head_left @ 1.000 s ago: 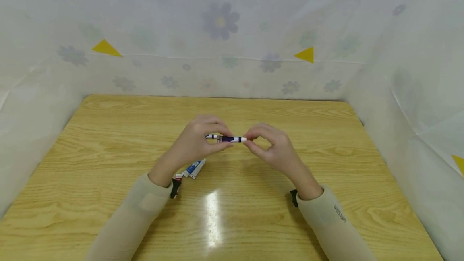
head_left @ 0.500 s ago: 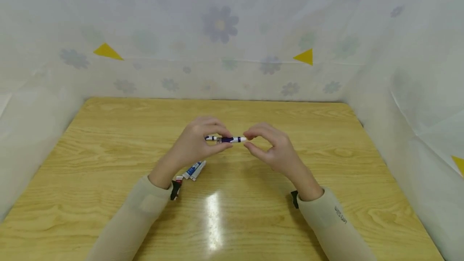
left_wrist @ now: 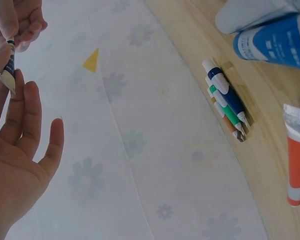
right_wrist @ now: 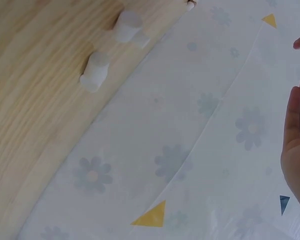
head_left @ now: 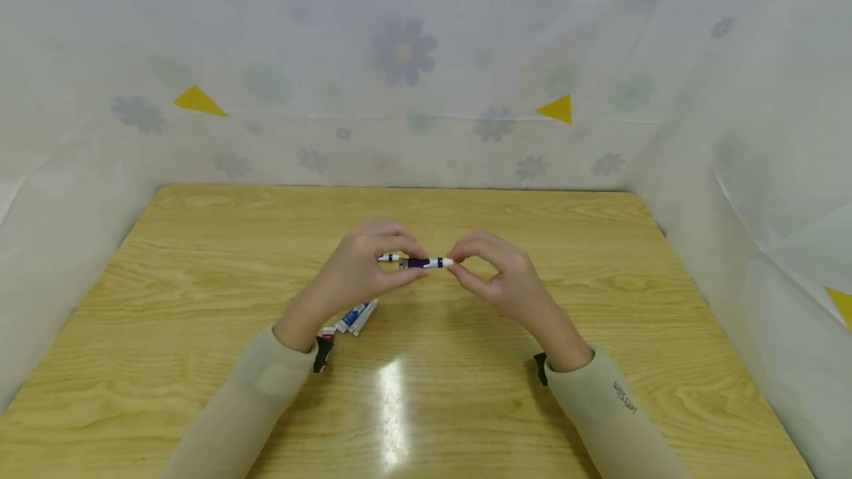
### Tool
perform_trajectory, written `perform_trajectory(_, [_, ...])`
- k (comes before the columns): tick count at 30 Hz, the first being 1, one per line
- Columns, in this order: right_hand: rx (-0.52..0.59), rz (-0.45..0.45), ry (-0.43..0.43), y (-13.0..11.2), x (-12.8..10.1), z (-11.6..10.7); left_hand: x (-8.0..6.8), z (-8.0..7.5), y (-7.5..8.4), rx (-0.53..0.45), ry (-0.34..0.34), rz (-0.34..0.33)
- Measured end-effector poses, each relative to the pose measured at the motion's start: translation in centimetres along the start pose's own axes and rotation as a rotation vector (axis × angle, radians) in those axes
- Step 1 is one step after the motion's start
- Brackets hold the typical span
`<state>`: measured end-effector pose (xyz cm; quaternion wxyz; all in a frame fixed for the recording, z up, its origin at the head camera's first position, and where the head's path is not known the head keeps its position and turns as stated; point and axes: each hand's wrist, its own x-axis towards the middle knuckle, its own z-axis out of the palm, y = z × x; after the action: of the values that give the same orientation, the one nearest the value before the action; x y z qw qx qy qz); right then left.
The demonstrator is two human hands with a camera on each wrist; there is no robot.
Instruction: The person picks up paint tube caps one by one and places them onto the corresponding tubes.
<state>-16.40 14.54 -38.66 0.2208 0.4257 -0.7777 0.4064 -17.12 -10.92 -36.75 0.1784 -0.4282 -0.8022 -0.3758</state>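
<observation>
A small white and dark-blue pen [head_left: 422, 262] is held level above the middle of the wooden table [head_left: 599, 257]. My left hand [head_left: 401, 265] pinches its left part between thumb and fingers. My right hand [head_left: 459, 260] pinches the right end with its fingertips. In the left wrist view the pen [left_wrist: 9, 65] runs between my left fingers [left_wrist: 20, 107] and the right hand's fingertips [left_wrist: 20, 22]. The right wrist view shows only the edge of my right hand [right_wrist: 296, 135].
Paint tubes [head_left: 356, 314] lie under my left wrist: a blue one [left_wrist: 275, 40] and an orange-red one [left_wrist: 297, 165]. A small bunch of pens [left_wrist: 227, 102] lies beside them. Two white caps [right_wrist: 96, 72] stand on the table. Flowered plastic sheeting [head_left: 406, 50] walls three sides.
Both hands keep the same hold on the pen at the same spot. Only the head view has tipped slightly.
</observation>
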Motion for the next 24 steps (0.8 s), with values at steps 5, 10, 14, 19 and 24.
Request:
perform_trajectory(5, [0.006, 0.014, -0.010, -0.14, 0.08, -0.07, -0.05, 0.06, -0.04, 0.003, -0.003, -0.001])
perform_trajectory(10, [-0.002, 0.026, -0.014, -0.09, 0.04, -0.09, 0.06, -0.05, 0.04, -0.004, 0.001, 0.003])
perform_trajectory(14, [-0.012, 0.034, -0.011, -0.08, 0.02, -0.08, -0.04, -0.19, -0.04, -0.004, 0.005, -0.021])
perform_trajectory(19, [-0.017, 0.036, -0.007, -0.11, 0.01, -0.08, -0.15, -0.20, -0.36, -0.012, 0.007, -0.037])
perform_trajectory(24, [-0.020, 0.005, 0.008, 0.00, -0.04, 0.03, -0.05, -0.01, -0.42, -0.059, -0.007, -0.029])
